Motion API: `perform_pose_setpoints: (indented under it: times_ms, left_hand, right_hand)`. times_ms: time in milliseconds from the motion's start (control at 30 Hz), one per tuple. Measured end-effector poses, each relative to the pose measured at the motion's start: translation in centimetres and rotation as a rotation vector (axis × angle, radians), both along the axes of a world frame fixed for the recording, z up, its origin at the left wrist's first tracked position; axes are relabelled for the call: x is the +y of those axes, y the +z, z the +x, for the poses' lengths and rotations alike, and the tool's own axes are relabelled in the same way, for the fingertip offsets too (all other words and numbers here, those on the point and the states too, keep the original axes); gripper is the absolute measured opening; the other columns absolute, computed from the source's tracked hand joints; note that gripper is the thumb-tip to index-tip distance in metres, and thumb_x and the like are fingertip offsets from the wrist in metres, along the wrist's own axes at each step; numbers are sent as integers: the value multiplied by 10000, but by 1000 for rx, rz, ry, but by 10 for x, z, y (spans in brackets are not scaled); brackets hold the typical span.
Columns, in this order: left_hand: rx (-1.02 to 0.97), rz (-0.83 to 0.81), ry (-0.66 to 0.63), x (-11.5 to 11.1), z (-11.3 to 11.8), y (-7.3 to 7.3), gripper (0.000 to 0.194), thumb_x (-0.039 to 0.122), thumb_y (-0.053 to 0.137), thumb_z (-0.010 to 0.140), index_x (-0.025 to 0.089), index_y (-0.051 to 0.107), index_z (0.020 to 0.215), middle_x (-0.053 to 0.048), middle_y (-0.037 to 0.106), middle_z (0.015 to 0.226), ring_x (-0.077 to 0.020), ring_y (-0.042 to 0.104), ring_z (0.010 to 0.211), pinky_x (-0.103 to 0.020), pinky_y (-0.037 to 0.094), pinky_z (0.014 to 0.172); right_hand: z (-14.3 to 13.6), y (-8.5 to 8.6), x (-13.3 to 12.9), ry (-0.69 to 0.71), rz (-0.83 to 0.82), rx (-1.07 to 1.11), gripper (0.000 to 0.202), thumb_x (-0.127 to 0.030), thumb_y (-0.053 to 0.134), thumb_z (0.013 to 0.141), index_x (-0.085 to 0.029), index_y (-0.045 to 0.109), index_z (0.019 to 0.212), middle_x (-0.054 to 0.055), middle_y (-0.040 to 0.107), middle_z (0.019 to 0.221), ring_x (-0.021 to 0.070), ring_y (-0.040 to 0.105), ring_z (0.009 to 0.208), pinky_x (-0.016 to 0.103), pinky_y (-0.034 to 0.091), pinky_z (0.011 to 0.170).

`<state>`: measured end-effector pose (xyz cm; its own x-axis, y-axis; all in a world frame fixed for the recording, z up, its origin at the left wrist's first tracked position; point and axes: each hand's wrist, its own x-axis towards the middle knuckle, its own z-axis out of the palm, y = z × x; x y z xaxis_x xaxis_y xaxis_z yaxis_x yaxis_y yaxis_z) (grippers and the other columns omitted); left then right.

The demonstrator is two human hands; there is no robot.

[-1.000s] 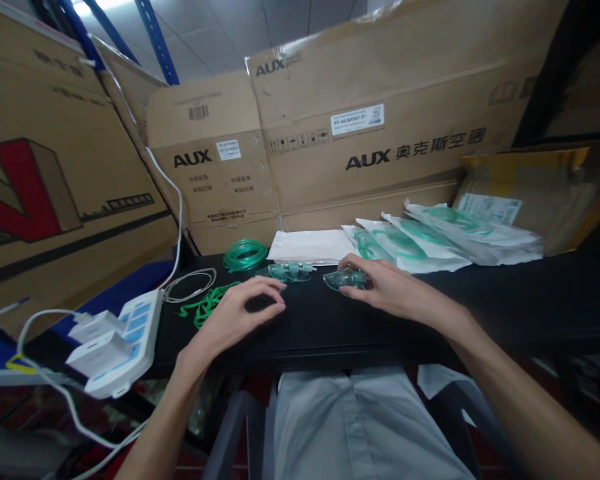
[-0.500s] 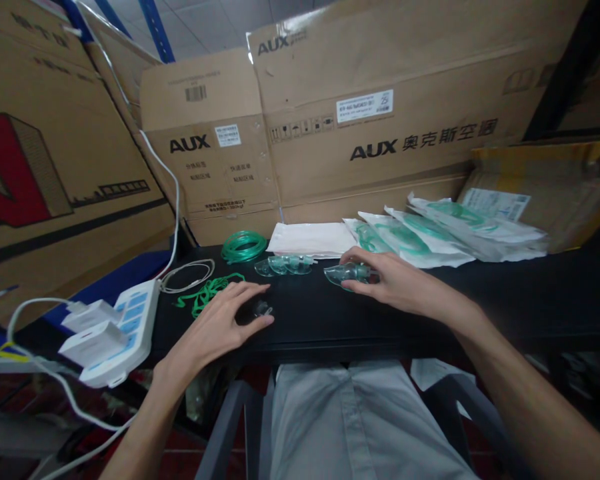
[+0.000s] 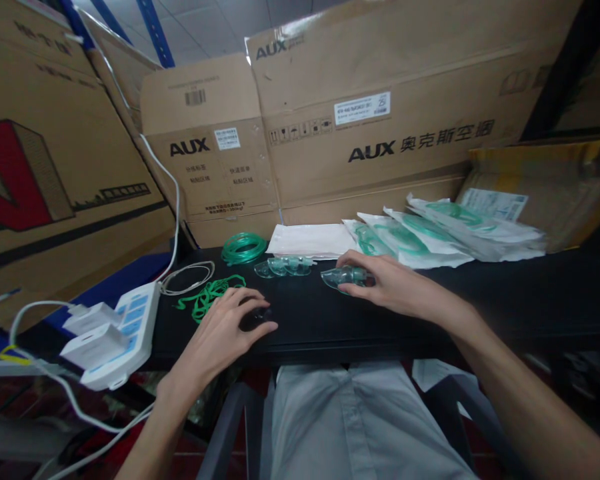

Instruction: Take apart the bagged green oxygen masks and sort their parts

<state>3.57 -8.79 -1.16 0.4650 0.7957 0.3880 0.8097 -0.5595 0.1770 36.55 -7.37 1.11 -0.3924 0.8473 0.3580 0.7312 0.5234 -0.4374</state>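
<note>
Two hands work over the black counter (image 3: 430, 307); the right hand (image 3: 380, 280) grips a clear mask (image 3: 336, 277) between thumb and fingers, in front of the white packet (image 3: 310, 241). Also in front of the packet lie nested masks (image 3: 285, 267). Left of it sits coiled green tubing (image 3: 243, 249). The left hand (image 3: 230, 323), loosely curled, is nearer the camera than the packet, around a small dark thing (image 3: 256, 317), contact unclear.

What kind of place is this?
Probably a storeroom or small packing area: big AUX cardboard boxes behind a black table, blue metal racking, and white packets with green tubing laid out.
</note>
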Motion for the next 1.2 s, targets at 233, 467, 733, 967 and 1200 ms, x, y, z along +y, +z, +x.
perform_pose_setpoints:
  times_ms: [233, 467, 733, 967, 1200]
  left_hand:
    - [9, -14, 2, 11, -3, -4, 307, 489, 601, 917, 270, 730, 1089, -49, 649, 1230, -258, 574, 1137, -435, 432, 1043]
    - [-102, -136, 209, 12, 3, 3, 398, 508, 565, 890, 222, 730, 1112, -71, 710, 1031, -248, 672, 897, -360, 526, 796]
    - [-135, -186, 206, 29, 7, 0, 239, 269, 576, 807, 224, 757, 957, -38, 745, 824, -223, 696, 764, -309, 501, 701]
    - [-181, 61, 105, 51, 30, 24, 344, 455, 523, 940, 216, 732, 1072, -71, 721, 1034, -244, 674, 928, -344, 495, 856]
    - [-194, -44, -117, 119, 43, 18, 289, 378, 610, 903, 210, 733, 1103, -85, 727, 1152, -257, 648, 1095, -369, 445, 1013]
  right_hand:
    - [0, 1, -1, 16, -2, 11, 307, -435, 634, 894, -273, 602, 1153, 35, 673, 1018, 198, 607, 816, 280, 441, 719]
    - [1, 2, 2, 44, 42, 46, 328, -391, 652, 891, -269, 602, 1192, 39, 693, 1024, 202, 624, 809, 298, 460, 757]
    - [7, -1, 30, -2, 48, 97, 340, -381, 645, 883, -255, 582, 1193, 49, 692, 1077, 205, 632, 831, 322, 475, 792]
    - [-19, 10, 78, 66, 92, 130, 317, -250, 668, 812, -209, 599, 1118, 55, 695, 1072, 190, 628, 851, 301, 457, 806]
    - [-46, -17, 112, 131, 37, 190, 415, -253, 680, 831, -143, 627, 1228, 126, 717, 1164, 231, 669, 1006, 340, 491, 884]
